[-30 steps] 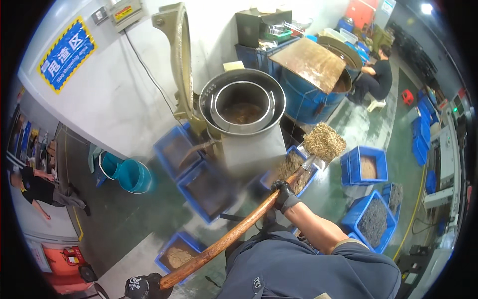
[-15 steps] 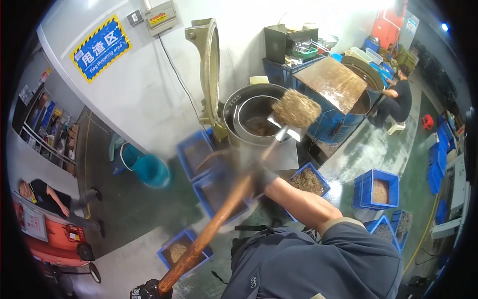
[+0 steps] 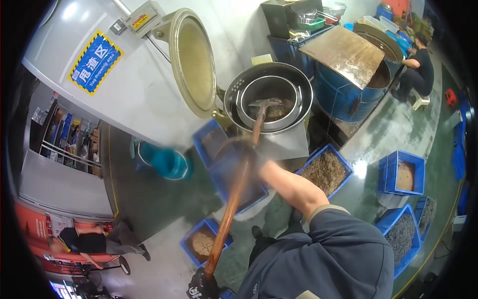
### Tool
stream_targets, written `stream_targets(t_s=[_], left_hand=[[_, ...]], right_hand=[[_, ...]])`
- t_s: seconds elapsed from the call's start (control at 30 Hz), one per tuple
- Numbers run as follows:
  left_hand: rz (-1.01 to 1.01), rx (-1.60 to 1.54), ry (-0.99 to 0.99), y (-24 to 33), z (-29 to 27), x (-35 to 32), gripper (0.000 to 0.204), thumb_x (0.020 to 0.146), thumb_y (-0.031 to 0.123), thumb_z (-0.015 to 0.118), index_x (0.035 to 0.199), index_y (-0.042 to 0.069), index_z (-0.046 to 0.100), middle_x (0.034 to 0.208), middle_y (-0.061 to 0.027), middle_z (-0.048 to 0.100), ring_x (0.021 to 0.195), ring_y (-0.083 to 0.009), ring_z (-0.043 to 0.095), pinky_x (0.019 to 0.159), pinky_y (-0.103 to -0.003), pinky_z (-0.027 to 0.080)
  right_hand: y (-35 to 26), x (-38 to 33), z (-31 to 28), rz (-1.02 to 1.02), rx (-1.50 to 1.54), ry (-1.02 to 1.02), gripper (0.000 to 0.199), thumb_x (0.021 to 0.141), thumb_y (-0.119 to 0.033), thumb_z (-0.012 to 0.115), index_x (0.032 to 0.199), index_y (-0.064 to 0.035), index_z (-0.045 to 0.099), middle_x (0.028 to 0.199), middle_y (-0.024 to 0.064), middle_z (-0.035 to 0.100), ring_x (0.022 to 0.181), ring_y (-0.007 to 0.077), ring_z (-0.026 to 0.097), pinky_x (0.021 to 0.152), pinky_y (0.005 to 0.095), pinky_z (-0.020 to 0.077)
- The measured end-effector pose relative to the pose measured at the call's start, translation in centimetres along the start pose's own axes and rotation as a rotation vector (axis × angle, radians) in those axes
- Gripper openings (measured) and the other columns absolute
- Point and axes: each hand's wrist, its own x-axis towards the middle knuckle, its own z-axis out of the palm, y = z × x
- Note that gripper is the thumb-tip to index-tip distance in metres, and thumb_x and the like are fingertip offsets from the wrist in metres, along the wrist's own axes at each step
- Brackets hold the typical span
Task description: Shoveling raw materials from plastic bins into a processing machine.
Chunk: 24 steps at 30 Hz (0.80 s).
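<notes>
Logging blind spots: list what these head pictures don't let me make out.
Head view, right grip: fingers on the wooden handle lost in blur.
Head view, left grip: partly cut off by the lower edge.
Head view, inner pot: whatever lies under the shovel blade, which covers it.
Head view, blue drum: inside partly covered by the flat board.

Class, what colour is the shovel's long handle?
The handle is reddish-brown; it shows best in the head view.

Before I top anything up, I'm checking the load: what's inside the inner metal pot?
Inside the inner metal pot, the shovel head shows against brownish material, too unclear to identify. The head hides some of this, and the pot's bottom is covered.
</notes>
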Motion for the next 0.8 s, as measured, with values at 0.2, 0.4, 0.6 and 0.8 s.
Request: stream_targets(t_s=[0.2,0.4,0.6,0.8], left_hand=[[-0.085,0.011,-0.028,-3.4,3.7,-3.8,0.018,0.091,0.025,0.052,0.083,0.013,0.063,0.068,-0.0109,0.063,0.059,-0.0308,0.061,0.050,-0.041,0.045],[-0.199,-0.046,-0.150,-6.0,3.5,-5.0,0.025,0.090,0.033,0.053,0.085,0.010,0.062,0.074,-0.0168,0.063,0.069,-0.0322,0.063,0.059,-0.041,0.047],[-0.164,-0.066,-0.111,-11.8,9.3,-5.5,0.027,0.082,0.036,0.065,0.090,0.010,0.062,0.077,-0.0170,0.065,0.071,-0.0392,0.064,0.063,-0.049,0.051],[-0.090,-0.192,-0.117,-17.5,12.3,-5.1,0.026,0.082,0.033,0.065,0.090,0.009,0.063,0.077,-0.0193,0.065,0.070,-0.0404,0.064,0.061,-0.050,0.050]], right_hand=[[-1.2,-11.7,10.5,0.072,0.042,0.167,0.017,0.093,-0.016,0.050,0.076,-0.0134,0.053,0.054,0.0022,0.046,0.044,0.0172,0.048,0.041,0.0319,0.0417],[2.8,-11.4,8.6,0.100,0.217,0.087,0.021,0.092,-0.017,0.050,0.072,-0.0134,0.049,0.053,0.0027,0.045,0.043,0.0177,0.047,0.041,0.0327,0.0409],[7.7,-8.4,7.1,0.166,0.041,0.185,0.020,0.092,-0.016,0.049,0.072,-0.0145,0.053,0.056,0.0010,0.048,0.045,0.0183,0.048,0.044,0.0329,0.0441],[10.6,-9.1,5.9,0.162,0.124,0.103,0.009,0.091,-0.019,0.056,0.083,-0.0139,0.056,0.057,0.0001,0.047,0.047,0.0173,0.049,0.044,0.0323,0.0453]])
